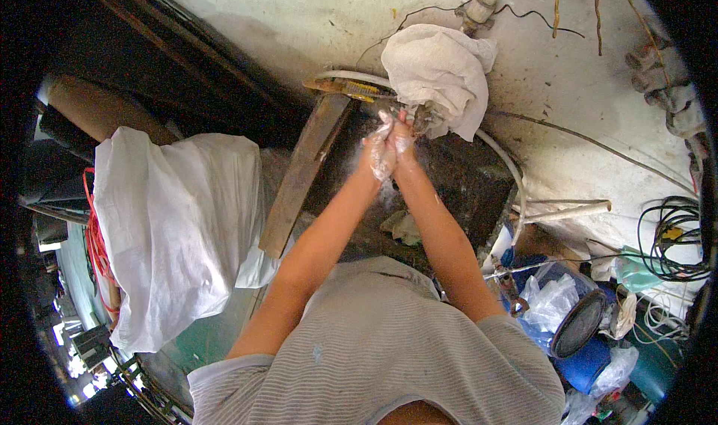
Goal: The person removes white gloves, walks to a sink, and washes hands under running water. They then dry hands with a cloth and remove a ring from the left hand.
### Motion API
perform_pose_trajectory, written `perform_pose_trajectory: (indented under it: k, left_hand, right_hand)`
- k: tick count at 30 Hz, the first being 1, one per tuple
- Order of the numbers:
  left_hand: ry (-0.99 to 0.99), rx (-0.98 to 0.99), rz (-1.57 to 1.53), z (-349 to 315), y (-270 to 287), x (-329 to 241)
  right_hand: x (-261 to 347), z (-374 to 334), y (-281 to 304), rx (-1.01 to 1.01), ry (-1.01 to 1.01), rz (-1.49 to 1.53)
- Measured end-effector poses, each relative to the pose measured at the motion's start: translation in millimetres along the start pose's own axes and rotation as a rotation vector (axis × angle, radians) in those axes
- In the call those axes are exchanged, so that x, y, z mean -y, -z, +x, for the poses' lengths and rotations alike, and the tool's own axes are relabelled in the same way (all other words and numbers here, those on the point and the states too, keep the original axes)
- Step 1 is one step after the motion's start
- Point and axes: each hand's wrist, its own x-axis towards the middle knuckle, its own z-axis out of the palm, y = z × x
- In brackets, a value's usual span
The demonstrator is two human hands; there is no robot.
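White soapy lather coats the left hand (380, 150) and right hand (402, 136), pressed palm to palm, fingers loosely curled, holding nothing, just below the metal tap (428, 117). A crumpled white cloth (437, 70) drapes over that tap; a rough wooden plank (303, 172) slants left of it.

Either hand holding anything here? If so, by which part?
No object shows in either. The lathered left hand and right hand press against each other under the white cloth draped on the tap.

Both hands, left (380, 150) & right (402, 137), lathered white, pressed together under cloth-wrapped tap (437, 70), probably soap.
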Motion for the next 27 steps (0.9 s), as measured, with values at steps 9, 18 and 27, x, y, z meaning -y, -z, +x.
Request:
perform_pose_trajectory:
  k: [9, 18, 27]
  left_hand:
    - [-0.177, -0.051, 0.549, -19, -15, -59]
    - [-0.197, 0.098, 0.306, 61, 5, 0]
    - [-0.238, 0.108, 0.444, 60, 12, 32]
  right_hand:
    - [7, 55, 4, -0.376, 0.092, -0.880]
    - [-8, 8, -82, -0.389, -0.075, -0.745]
    - [4, -15, -83, -0.156, -0.423, -0.563]
